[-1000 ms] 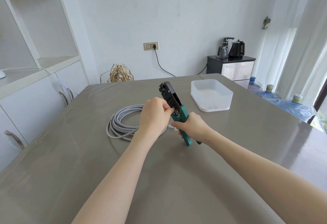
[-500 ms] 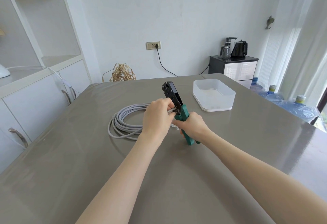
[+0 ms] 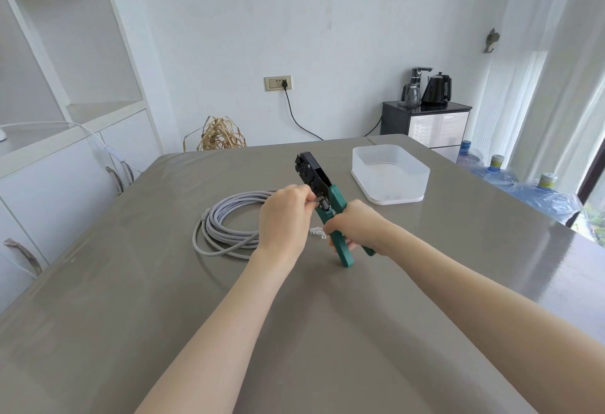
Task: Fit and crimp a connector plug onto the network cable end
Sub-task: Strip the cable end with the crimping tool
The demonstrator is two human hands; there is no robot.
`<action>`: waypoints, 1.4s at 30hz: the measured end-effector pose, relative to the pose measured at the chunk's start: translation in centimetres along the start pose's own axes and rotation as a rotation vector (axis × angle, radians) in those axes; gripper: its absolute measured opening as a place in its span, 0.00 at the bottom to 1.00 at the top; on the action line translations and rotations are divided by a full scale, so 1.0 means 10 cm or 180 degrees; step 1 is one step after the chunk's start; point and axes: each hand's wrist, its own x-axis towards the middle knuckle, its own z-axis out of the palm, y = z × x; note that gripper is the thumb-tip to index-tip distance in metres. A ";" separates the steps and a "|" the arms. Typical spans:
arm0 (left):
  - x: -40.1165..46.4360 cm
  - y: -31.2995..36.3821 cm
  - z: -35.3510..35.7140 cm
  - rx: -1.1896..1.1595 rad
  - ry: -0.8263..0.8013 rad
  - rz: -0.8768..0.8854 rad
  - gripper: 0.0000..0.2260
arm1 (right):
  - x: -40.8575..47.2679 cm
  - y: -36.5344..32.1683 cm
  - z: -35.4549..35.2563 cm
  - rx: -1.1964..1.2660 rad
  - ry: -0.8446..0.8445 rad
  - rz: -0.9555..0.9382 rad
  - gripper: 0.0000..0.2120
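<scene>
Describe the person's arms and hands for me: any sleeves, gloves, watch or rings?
Both forearms are bare up to the frame edge, with no sleeves in view. The left hand and right hand are ungloved. No watch, bracelet or ring shows on either wrist or on the fingers that are in view, and no markings show.

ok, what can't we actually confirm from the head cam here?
- Cable end: hidden behind the left hand at the crimper.
- Whether any plug sits in the crimper: too small to tell.
- Clear plugs on the table: count unreadable, partly covered by the right hand.
- Tray contents: unclear.
</scene>
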 end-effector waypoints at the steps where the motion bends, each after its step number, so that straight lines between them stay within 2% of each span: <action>1: 0.00 0.00 0.00 -0.0040 -0.0025 -0.0008 0.06 | -0.01 -0.02 -0.02 0.0012 -0.0074 0.0015 0.03; 8: 0.02 0.05 -0.05 -0.0088 -0.0168 -0.0063 0.07 | -0.06 -0.08 -0.11 -0.0058 -0.0361 0.0010 0.04; 16: 0.03 0.08 -0.07 -0.0204 -0.0334 -0.0258 0.08 | -0.09 -0.06 -0.12 -0.0063 -0.0338 -0.0045 0.04; 25: 0.05 0.10 -0.09 -0.0267 -0.0380 -0.0365 0.06 | -0.12 -0.06 -0.12 -0.0072 -0.0338 -0.0114 0.10; 36: 0.05 0.14 -0.11 -0.0281 -0.0370 -0.0333 0.07 | -0.11 0.04 -0.11 0.0009 -0.0177 -0.0278 0.07; 42: 0.03 0.12 -0.12 -0.0279 -0.0393 -0.0371 0.08 | -0.07 0.17 0.12 -0.0049 0.0324 -0.0487 0.12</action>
